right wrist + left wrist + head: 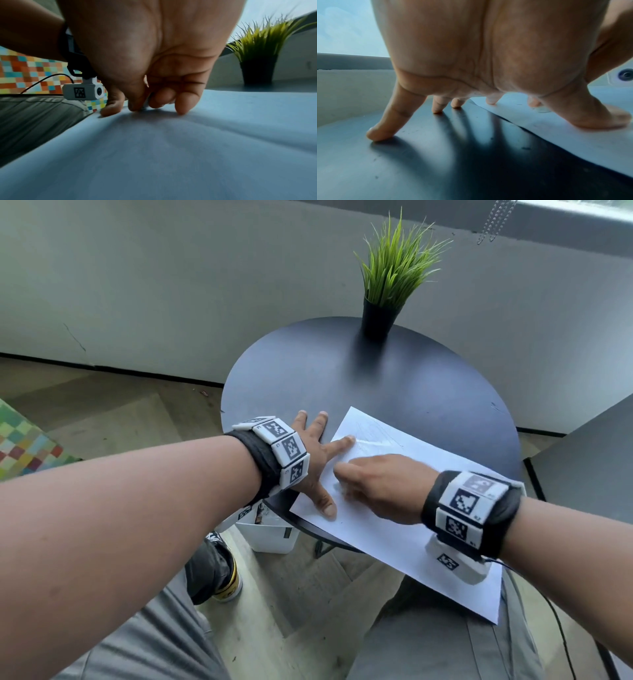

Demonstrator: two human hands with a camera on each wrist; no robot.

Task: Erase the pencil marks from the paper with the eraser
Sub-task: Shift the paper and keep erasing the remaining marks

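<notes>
Patchwork cushion or seat (20, 440), many-coloured squares, at far left, on the floor side of the scene.

Left hand (310, 453), palm down, fingers spread wide and straight. Outer fingertips planted on the bare table top (419, 155); index finger and thumb (597, 119) pressed onto the left part of the paper, pinning it. Nothing gripped. Wrist banded with white marker tiles on a black strap.

White bin (270, 529) below the table edge, under the left wrist, partly hidden.

Round dark table (342, 364), matt, standing by a grey wall.

Paper (394, 529), white sheet, laid askew on the near right part of the table; near right corner overhanging the edge above the lap. Faint pencil marks (373, 429) on the far corner, close to the left index fingertip.

Potted plant (390, 278), green grass-like leaves in a black pot, upright at the far edge of the table, well apart from the paper.

Right hand (383, 484), knuckles up, fingers curled down to the sheet just right of the left thumb. In the right wrist view, thumb and fingers bunched narrow with tips on the paper; a small pale sliver, apparently the eraser (147, 104), pinched between them and touching the sheet. Mostly hidden by the fingers.

Right wristband, same marker tiles, with a small white camera block (459, 563) hanging beneath, over the paper.
</notes>
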